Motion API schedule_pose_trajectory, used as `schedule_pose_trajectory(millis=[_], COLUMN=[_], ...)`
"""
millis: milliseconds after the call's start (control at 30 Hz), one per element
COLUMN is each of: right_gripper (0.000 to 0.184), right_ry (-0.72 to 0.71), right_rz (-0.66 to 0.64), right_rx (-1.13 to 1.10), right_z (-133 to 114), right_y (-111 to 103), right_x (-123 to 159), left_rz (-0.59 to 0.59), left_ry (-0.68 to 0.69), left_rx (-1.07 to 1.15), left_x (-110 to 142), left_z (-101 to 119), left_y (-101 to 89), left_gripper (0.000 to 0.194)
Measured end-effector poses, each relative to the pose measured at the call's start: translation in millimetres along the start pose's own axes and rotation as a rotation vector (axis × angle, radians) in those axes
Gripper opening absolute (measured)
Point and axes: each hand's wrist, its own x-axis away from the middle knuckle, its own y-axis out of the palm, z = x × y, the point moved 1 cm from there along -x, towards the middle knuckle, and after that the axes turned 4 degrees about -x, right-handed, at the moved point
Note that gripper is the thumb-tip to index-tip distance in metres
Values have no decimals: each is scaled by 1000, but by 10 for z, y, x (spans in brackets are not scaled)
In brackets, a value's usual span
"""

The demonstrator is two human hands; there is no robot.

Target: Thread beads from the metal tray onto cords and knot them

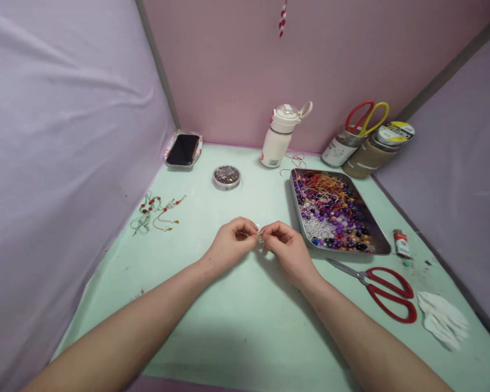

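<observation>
My left hand [232,243] and my right hand [288,247] meet at the middle of the pale green table [212,326]. Both are closed in a pinch on a small string of clear beads [260,238] held between their fingertips, just above the tabletop. To the right of my right hand lies a metal tray [380,245] filled with purple, black, clear and orange beads and a tangle of red and yellow thread.
Red-handled scissors [386,290] lie right of my right forearm, with a lighter [400,243] and white pads [443,318] nearby. Beaded strands [157,211] lie at the left. At the back stand a phone [182,149], a round tin [226,176], a bottle [280,136] and jars [359,144].
</observation>
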Motion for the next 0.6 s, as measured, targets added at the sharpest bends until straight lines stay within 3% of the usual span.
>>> schedule_pose_trajectory(millis=[300,600], right_gripper=[9,11], right_ry=[31,40], right_rz=[80,133], right_rx=[-299,-443], right_z=[4,-89], right_y=[84,49], right_x=[37,24], left_rz=[35,11], left_ry=[-82,-146], left_rx=[194,345], left_x=[11,2], left_z=[45,-15], left_y=[33,35], left_gripper=[9,12])
